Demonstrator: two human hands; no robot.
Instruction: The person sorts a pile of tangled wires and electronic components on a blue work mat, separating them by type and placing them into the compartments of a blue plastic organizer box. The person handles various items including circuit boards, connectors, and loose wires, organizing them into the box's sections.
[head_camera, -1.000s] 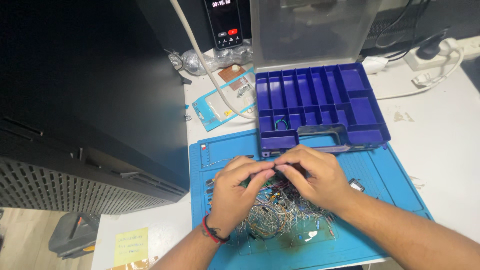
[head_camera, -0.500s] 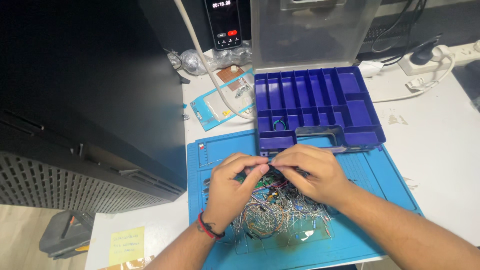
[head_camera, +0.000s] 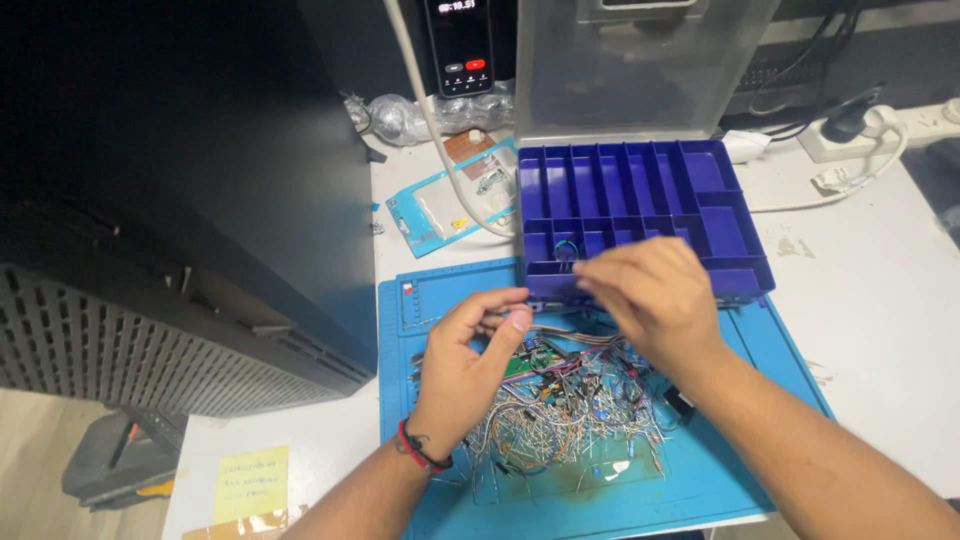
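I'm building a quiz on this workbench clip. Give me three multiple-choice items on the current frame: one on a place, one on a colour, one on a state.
1. Where does the tangled heap of wires and small electronic parts lie?
A. on the light blue work mat
B. inside the organiser
C. on the floor

2. What colour is the compartmented plastic organiser box?
A. red
B. dark blue
C. green

3. How is the organiser's clear lid?
A. shut
B. taken off
C. standing open

Answers:
1 A, the heap rests on the mat under the left hand and right hand.
2 B, its tray is dark blue.
3 C, the lid stands upright behind the tray.
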